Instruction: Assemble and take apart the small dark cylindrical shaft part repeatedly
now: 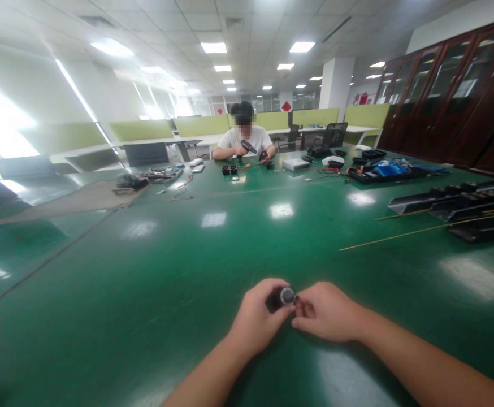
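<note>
A small dark round part with a grey rim (pixel 287 296) is held just above the green tabletop, or resting on it; I cannot tell which. My left hand (pixel 258 316) curls around it, thumb and fingers at its sides. From the right, my right hand (pixel 329 312) pinches at a tiny dark piece (pixel 297 298) beside the rim. Whether that piece is joined to the round part is too small to tell. The fingers hide much of both.
Across the green table (pixel 166 254) a person (pixel 247 138) holds a dark power tool (pixel 248 147). Black metal channels (pixel 476 198) and thin brass-coloured rods (pixel 399 237) lie at right. A black tray (pixel 382 170) with blue items stands behind them. Cables and tools (pixel 164 174) lie far left.
</note>
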{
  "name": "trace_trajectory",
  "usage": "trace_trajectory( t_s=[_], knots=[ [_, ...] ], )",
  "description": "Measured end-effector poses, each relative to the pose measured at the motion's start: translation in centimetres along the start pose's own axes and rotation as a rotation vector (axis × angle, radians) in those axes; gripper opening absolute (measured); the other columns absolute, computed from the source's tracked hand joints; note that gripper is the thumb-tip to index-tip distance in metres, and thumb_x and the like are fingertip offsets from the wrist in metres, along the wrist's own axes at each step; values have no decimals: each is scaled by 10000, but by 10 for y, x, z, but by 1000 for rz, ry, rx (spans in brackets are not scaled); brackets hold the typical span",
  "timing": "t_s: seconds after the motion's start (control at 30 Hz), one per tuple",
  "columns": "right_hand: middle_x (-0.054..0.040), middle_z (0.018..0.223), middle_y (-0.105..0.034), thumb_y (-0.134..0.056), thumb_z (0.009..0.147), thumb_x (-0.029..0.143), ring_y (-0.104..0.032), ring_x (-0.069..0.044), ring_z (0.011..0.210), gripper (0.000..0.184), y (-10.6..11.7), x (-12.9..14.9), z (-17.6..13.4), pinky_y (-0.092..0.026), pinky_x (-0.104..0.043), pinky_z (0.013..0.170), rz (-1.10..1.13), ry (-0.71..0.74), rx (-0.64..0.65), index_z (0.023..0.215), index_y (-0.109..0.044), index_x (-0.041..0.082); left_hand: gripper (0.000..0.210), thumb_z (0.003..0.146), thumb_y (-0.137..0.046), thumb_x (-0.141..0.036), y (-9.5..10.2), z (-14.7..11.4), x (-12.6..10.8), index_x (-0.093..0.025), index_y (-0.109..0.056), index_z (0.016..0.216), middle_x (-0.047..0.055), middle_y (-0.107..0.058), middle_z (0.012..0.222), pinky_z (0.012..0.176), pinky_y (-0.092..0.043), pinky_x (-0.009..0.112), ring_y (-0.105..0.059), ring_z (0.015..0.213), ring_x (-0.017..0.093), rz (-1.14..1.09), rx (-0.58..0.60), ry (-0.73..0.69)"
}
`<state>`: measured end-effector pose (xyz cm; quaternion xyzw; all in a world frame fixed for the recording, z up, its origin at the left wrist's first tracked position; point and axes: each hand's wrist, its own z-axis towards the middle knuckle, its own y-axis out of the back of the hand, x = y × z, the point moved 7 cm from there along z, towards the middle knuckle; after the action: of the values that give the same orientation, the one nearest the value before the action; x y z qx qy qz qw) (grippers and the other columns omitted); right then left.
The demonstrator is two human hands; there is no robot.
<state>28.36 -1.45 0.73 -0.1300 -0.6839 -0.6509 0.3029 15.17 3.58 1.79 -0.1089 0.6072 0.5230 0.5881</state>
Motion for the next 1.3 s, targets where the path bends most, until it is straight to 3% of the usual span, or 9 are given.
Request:
trace_trajectory(
  t_s=[0.47,0.8,1.0,1.3],
  knots=[
    [48,614,-654,-676,789,333,-567,-96,538,148,1,1,0,-295,-202,530,7,7,-4,712,-651,209,323,763,-743,-139,0,0,-1,-241,-660,1058,1,-690,1044,871,-493,286,-637,958,167,3,0,-34],
    [38,617,-647,-673,800,338,-554,-94,538,172,0,2,0,-295,-197,523,8,21,-3,711,-648,193,275,866,-661,-259,-1,-2,-9,-247,-649,1140,26,-690,1078,873,-485,290,-632,953,180,17,38,-83],
    [39,616,-656,-684,807,353,-567,-102,538,162,-1,-1,-1,-318,-200,533,35,-3,17,753,-670,201,279,918,-586,-307,-4,-2,1,-225,-604,1184,40,-695,1050,854,-502,304,-649,919,186,-18,48,-15],
    [16,651,-653,-609,876,322,-560,-105,563,188,2,-1,0,-323,-205,531,31,36,-23,759,-656,182,229,843,-668,-209,-2,-1,-10,-219,-631,1068,28,-671,1025,834,-500,273,-626,923,173,2,19,-74]
  ],
)
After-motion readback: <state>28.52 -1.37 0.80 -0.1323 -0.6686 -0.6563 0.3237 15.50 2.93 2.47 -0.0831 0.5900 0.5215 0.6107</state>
